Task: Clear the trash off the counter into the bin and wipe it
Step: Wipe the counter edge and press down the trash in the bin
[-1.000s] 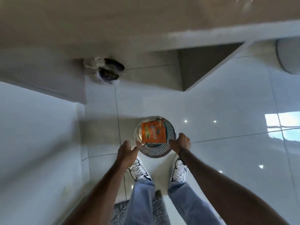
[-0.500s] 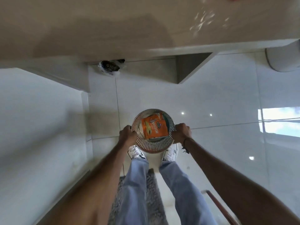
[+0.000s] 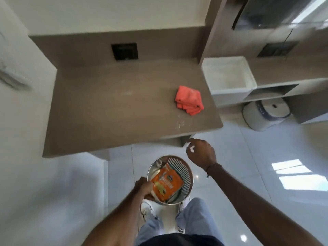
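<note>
- Left hand [image 3: 142, 186] clamped on near-left rim of bin [image 3: 184, 172], grip closed around rim, bin off the floor and tilted.
- Orange packet [image 3: 166, 185] inside bin, just beside left grip.
- Right hand [image 3: 201, 153] clear of bin, above its far-right rim, grip loosely curled on nothing.
- Folded red cloth [image 3: 189, 99] on tabletop [image 3: 110, 110] near right edge, well apart from both hands.
- Pale crumbs [image 3: 180, 123] on tabletop just before cloth.
</note>
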